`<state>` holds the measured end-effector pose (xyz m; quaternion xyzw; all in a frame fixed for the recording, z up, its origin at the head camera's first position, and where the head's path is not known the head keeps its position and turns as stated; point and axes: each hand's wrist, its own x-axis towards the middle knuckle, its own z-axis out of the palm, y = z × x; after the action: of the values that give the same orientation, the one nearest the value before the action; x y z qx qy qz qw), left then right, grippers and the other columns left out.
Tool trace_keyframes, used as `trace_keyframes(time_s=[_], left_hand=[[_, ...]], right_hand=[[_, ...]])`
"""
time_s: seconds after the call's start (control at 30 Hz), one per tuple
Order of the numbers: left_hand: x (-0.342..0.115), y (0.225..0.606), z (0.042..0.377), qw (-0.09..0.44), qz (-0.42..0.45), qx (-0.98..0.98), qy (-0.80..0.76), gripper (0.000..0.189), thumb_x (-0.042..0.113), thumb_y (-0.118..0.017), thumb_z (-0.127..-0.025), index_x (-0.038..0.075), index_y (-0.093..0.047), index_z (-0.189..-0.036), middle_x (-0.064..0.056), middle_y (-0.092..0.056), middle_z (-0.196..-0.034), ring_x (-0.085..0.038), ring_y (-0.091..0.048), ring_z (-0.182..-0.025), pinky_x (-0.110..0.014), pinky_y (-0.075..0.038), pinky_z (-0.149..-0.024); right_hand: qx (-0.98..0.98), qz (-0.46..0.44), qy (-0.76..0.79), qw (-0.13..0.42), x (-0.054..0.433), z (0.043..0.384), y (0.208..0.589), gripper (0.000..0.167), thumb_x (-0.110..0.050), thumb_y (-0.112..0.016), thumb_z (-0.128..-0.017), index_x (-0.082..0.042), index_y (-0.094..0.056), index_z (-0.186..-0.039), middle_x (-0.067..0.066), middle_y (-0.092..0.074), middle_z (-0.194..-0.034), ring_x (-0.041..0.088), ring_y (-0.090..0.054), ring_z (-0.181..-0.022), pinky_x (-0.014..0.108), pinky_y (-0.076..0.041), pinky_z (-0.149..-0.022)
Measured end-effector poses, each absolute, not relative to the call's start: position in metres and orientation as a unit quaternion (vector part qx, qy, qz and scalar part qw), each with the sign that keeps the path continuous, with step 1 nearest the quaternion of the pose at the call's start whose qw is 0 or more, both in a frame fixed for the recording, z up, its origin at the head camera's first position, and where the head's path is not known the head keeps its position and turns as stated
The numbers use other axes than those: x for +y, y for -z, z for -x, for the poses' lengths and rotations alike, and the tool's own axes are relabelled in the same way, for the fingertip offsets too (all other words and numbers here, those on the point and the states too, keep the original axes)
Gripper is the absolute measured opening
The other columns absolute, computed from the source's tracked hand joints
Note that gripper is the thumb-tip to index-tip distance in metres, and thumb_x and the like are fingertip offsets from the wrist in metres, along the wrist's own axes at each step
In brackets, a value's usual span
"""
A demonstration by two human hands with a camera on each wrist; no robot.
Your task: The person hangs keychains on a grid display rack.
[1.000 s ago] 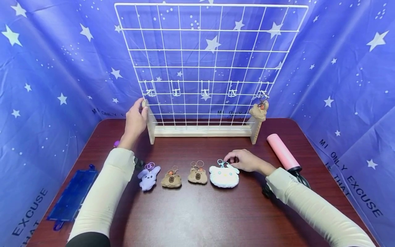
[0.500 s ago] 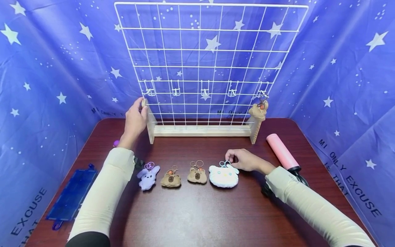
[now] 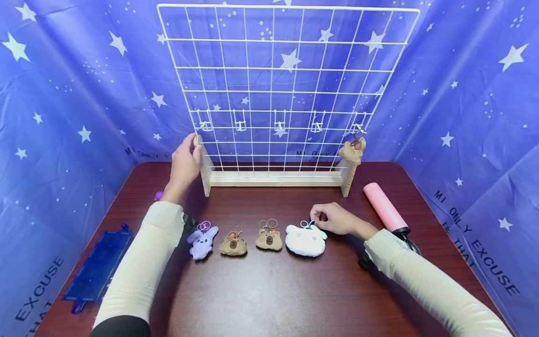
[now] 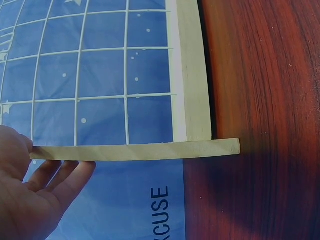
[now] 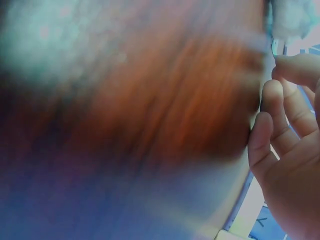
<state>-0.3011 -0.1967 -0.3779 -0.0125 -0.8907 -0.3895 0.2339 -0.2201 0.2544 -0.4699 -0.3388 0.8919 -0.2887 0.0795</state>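
A white wire grid point(image 3: 286, 84) stands in a wooden base point(image 3: 275, 178) at the back of the table. My left hand point(image 3: 184, 161) holds the top of the base's left post point(image 3: 205, 164), also seen in the left wrist view as a wooden post point(image 4: 135, 150) with my left hand point(image 4: 30, 195) at its end. Four plush keychains lie in a row: a purple bunny point(image 3: 202, 241), two brown bears point(image 3: 233, 244) point(image 3: 269, 238), and a white cat point(image 3: 306, 239). My right hand point(image 3: 332, 217) pinches the white cat's ring point(image 3: 306, 224). A brown plush point(image 3: 353, 150) hangs on the rightmost hook.
A pink cylinder point(image 3: 385, 206) lies on the table at the right, with a black object point(image 3: 406, 236) at its near end. A blue flat case point(image 3: 98, 267) lies at the left edge. Several bare hooks point(image 3: 278, 125) sit along the grid. Blue starry cloth surrounds the table.
My right hand's fingers have closed onto the white cat's ring and drawn it slightly up. The left hand has stayed on the post.
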Motion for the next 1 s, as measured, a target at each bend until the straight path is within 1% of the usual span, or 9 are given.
trace_keyframes(time_s=[0.23, 0.53, 0.77, 1.0], left_hand=[[-0.197, 0.379, 0.302, 0.229, 0.010, -0.891, 0.392, 0.046, 0.018, -0.053, -0.103, 0.012, -0.051, -0.148, -0.024, -0.066, -0.130, -0.041, -0.063, -0.119, -0.055, -0.047, -0.107], [-0.197, 0.379, 0.303, 0.226, 0.011, -0.892, 0.391, 0.047, 0.018, -0.052, -0.103, 0.012, -0.050, -0.149, -0.024, -0.065, -0.131, -0.041, -0.062, -0.122, -0.055, -0.046, -0.108], [-0.196, 0.379, 0.303, 0.222, 0.012, -0.893, 0.392, 0.046, 0.018, -0.052, -0.103, 0.012, -0.050, -0.149, -0.024, -0.065, -0.132, -0.041, -0.062, -0.122, -0.055, -0.046, -0.108], [-0.197, 0.379, 0.304, 0.227, 0.009, -0.893, 0.388, 0.046, 0.018, -0.053, -0.103, 0.012, -0.051, -0.148, -0.023, -0.065, -0.131, -0.041, -0.062, -0.121, -0.056, -0.046, -0.107]], right_hand=[[0.897, 0.325, 0.290, 0.073, 0.258, 0.218, 0.469, 0.018, -0.003, -0.072, -0.087, -0.019, -0.066, -0.093, -0.012, -0.061, -0.078, 0.001, -0.056, -0.075, 0.020, -0.048, -0.068], [0.891, 0.320, 0.315, 0.066, 0.259, 0.214, 0.460, 0.016, -0.002, -0.070, -0.087, -0.014, -0.070, -0.098, -0.009, -0.067, -0.080, 0.001, -0.058, -0.074, 0.020, -0.049, -0.064], [0.892, 0.303, 0.332, 0.054, 0.260, 0.217, 0.456, 0.015, -0.004, -0.071, -0.088, -0.014, -0.071, -0.099, -0.009, -0.068, -0.079, 0.002, -0.058, -0.070, 0.022, -0.049, -0.062], [0.888, 0.303, 0.345, 0.027, 0.260, 0.220, 0.450, 0.018, -0.004, -0.073, -0.086, -0.017, -0.071, -0.098, -0.009, -0.068, -0.079, 0.001, -0.057, -0.069, 0.022, -0.048, -0.061]])
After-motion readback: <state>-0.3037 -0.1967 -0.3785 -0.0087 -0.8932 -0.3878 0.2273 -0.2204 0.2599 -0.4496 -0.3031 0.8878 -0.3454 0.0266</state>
